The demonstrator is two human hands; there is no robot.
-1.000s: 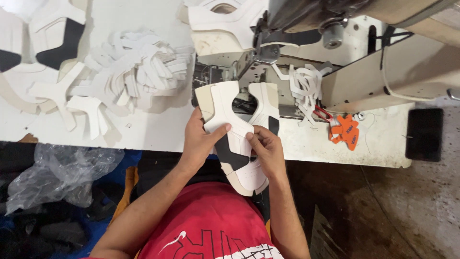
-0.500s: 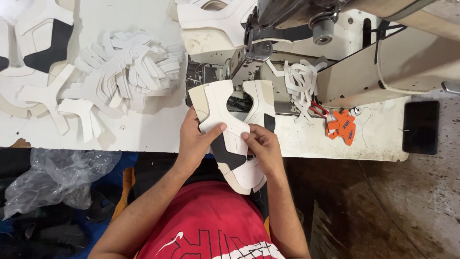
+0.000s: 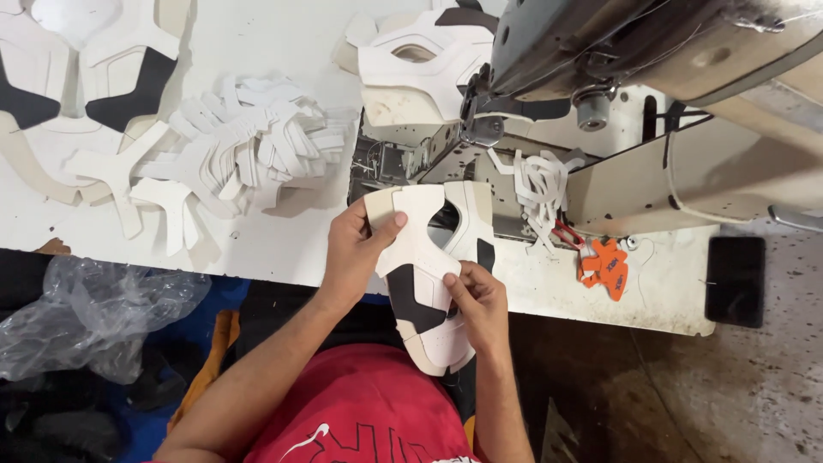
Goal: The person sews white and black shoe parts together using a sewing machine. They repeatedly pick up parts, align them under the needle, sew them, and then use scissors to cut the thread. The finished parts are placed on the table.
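I hold a flat white and black shoe upper piece (image 3: 429,257) over the near edge of the white worktable (image 3: 274,249), just in front of the sewing machine (image 3: 600,77). My left hand (image 3: 356,253) grips its left side, thumb pressed on top. My right hand (image 3: 476,300) pinches the lower middle of the piece near its black panel. The piece's lower end hangs past the table edge over my lap.
A pile of white Y-shaped cut pieces (image 3: 231,154) lies to the left. More stitched uppers (image 3: 77,94) sit at far left, another (image 3: 424,64) behind the machine. Orange snips (image 3: 604,266) lie at right, with a dark flat object (image 3: 735,280) beyond them. Crumpled plastic (image 3: 86,309) lies below the table.
The shoe piece has shifted slightly away from the machine toward me; both hands keep their grip, the right hand lower on the piece.
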